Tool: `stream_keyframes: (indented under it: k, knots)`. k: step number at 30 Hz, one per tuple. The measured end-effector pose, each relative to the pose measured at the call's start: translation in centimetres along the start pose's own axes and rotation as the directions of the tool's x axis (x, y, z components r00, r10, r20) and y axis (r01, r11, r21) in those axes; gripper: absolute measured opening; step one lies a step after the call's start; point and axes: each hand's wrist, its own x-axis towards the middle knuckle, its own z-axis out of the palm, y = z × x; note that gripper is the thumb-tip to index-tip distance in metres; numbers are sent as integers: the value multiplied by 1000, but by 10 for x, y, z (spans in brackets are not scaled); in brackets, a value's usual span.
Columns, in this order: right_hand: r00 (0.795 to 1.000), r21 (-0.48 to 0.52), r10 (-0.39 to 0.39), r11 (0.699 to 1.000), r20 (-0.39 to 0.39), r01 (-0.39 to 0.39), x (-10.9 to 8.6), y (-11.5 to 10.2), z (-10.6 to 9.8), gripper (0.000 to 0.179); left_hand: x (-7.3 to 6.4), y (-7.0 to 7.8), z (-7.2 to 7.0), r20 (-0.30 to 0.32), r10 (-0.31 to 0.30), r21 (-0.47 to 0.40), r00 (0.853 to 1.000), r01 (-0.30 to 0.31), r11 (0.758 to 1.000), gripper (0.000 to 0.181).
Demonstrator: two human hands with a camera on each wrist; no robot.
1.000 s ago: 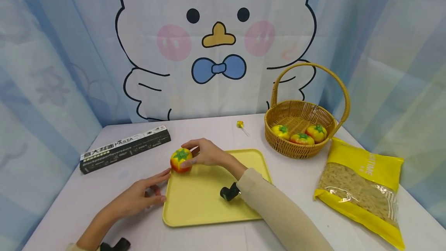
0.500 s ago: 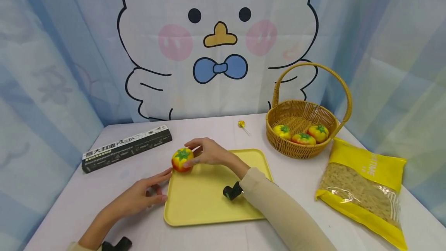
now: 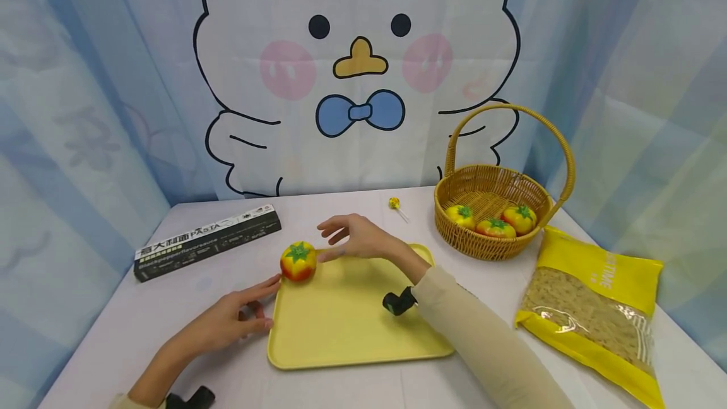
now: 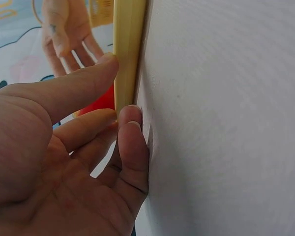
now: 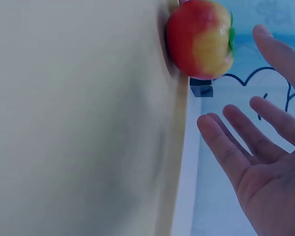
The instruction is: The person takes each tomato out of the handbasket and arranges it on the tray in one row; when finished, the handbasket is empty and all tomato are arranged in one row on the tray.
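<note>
A round red-and-yellow fruit with a green star-shaped top [image 3: 298,262], like a tomato or persimmon, sits in the far left corner of the yellow tray [image 3: 341,327]. To its right, my right hand [image 3: 363,238] is held over the tray with fingers spread. In the right wrist view a gap shows between that hand [image 5: 270,157] and the fruit [image 5: 199,39]. My left hand [image 3: 224,320] rests at the tray's left side. The left wrist view has its thumb and fingertips right at the tray's rim [image 4: 125,73].
At the back right stands a wicker basket [image 3: 491,248] holding three similar fruits [image 3: 519,219]. A yellow bag of pasta [image 3: 591,314] lies before it. The black pasta box [image 3: 207,242] is at the back left, and a lollipop [image 3: 394,204] lies behind the tray.
My right hand has let go of the fruit and drawn back to the right and up. The fruit stays in the tray's corner; the left hand has kept its place.
</note>
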Motion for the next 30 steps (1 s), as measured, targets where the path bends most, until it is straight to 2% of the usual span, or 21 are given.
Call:
stream_keyframes:
  k: [17,30]
  knots:
    - [992,16,46,999,-119,-44,-47,21,-79,56,-1,-1,0,9,11,-10,1000,-10,1000,78]
    - [966,-39,134,988,-220,-146,-99,42,-145,57,-1,1,0,9,-18,-10,1000,18,1000,81]
